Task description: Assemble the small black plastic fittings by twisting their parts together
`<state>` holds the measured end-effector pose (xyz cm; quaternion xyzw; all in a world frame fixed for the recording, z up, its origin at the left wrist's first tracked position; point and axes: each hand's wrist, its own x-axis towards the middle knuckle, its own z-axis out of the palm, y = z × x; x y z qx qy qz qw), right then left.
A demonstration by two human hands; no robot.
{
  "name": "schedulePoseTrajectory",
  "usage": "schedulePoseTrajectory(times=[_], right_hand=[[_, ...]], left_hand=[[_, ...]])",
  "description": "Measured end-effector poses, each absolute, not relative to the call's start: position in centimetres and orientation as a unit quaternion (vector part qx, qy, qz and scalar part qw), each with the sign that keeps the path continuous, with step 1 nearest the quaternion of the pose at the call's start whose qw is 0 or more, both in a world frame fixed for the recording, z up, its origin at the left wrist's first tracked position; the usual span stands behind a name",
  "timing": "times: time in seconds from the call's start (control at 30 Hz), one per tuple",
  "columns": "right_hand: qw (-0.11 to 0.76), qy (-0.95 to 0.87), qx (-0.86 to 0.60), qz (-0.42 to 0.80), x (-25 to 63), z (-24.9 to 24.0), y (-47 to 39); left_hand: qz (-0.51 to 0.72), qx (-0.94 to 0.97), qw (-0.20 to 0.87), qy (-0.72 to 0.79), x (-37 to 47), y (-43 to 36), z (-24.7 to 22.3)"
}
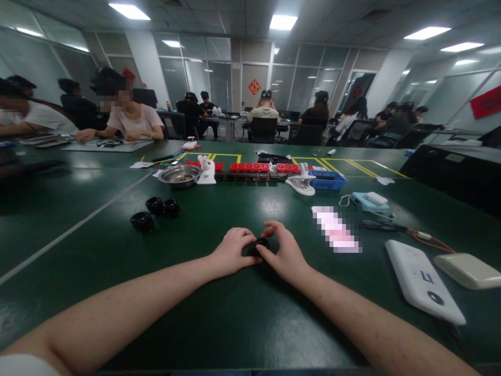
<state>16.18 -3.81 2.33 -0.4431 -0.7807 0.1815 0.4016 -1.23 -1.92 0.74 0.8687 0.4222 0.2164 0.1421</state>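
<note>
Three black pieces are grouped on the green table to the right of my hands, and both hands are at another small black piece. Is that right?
Not quite: the head view shows the three black pieces to the left of your hands, not the right. They are grouped on the green table, and both hands are at another small black piece.

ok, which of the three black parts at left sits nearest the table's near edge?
The front-left black part; the other two sit side by side, farther back.
</note>
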Motion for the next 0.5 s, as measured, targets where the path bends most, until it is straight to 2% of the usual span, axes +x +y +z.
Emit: schedulePoseTrajectory(times=[0.13,0.33,0.5], right_hand=[[0.399,-0.796,-0.397,0.221,16.52,2.63,-3.92],[0.412,-0.768,-0.467,0.151,16.34,2.18,-3.57],[0.375,-0.800,-0.408,0.228,16.46,2.33,-3.69]], left_hand=[[0.216,0.871,0.140,0.418,-1.25,-1.89,0.72],[0.218,0.867,0.143,0.424,-1.18,-1.87,0.53],[0.213,0.869,0.144,0.422,-1.17,-1.99,0.86]])
